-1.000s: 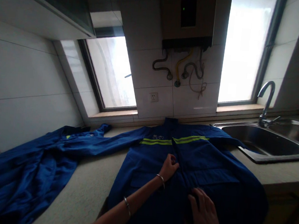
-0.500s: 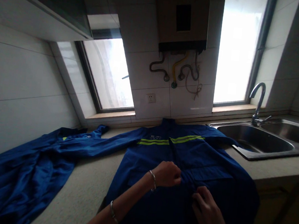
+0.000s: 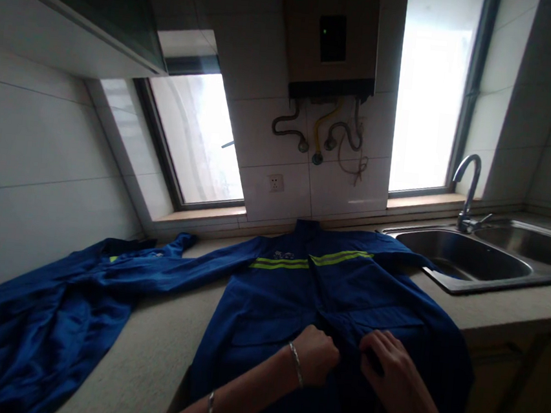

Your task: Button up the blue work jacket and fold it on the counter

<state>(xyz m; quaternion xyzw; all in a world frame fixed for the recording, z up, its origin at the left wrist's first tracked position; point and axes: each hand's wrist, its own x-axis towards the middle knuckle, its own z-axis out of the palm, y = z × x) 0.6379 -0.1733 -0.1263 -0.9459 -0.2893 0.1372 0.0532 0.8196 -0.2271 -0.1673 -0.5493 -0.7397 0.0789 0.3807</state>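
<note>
A blue work jacket point(image 3: 271, 297) with yellow-green and grey chest stripes lies front up, its sleeves spread to both sides and its lower part toward me. At the lower front opening, my left hand point(image 3: 315, 356) is closed on the jacket's edge, the fingertips turned out of sight. Just to the right, my right hand point(image 3: 391, 364) has its fingers curled, with thumb and forefinger pinching the dark cloth on the other side of the opening. Shadow hides the exact fold between the hands. Two silver bracelets circle my left wrist and forearm.
Another blue garment point(image 3: 50, 321) lies rumpled on the left of the pale countertop point(image 3: 141, 336). To the right is a steel double sink point(image 3: 466, 251) with a tall faucet point(image 3: 470, 186); one sleeve reaches its rim. A water heater point(image 3: 331, 36) hangs on the wall, and a cabinet point(image 3: 78, 25) overhangs at upper left.
My left hand has come down and slightly right along the jacket front, closer to my right hand. The right hand has shifted a little up and right. The heater's display now shows a green light.
</note>
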